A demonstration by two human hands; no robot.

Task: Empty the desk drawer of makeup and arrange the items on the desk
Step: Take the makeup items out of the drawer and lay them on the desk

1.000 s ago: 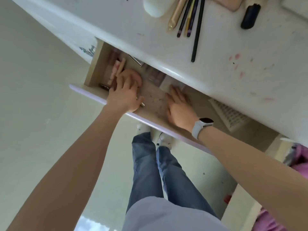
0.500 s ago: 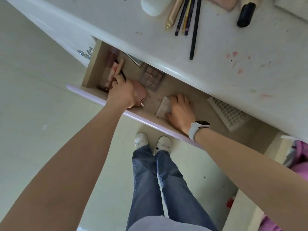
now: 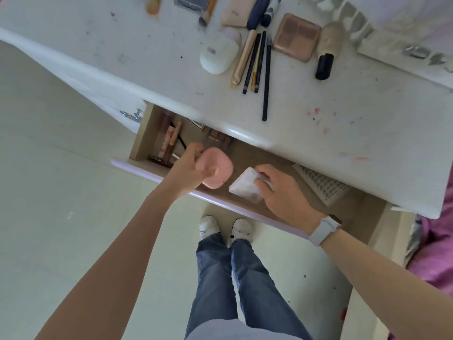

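Note:
The desk drawer (image 3: 157,176) stands pulled out under the white desk (image 3: 343,123). My left hand (image 3: 187,169) grips a pink square compact (image 3: 218,166), lifted above the drawer's front edge. My right hand (image 3: 282,191) holds a pale clear-cased palette (image 3: 246,186) just over the drawer floor. Several tubes and lipsticks (image 3: 168,141) lie in the drawer's left end. A dark eyeshadow palette (image 3: 219,141) sits at its back, and a white lash tray (image 3: 321,185) lies at its right.
On the desk lie a white compact (image 3: 218,56), several pencils and brushes (image 3: 257,62), a tan palette (image 3: 296,36) and a black-capped bottle (image 3: 327,52). My legs and white shoes (image 3: 225,228) stand below the drawer. Pink fabric (image 3: 438,261) is at the right.
My left hand has closed on the pink compact and raised it from the drawer. My right hand has taken hold of the pale palette and drawn it toward the drawer front.

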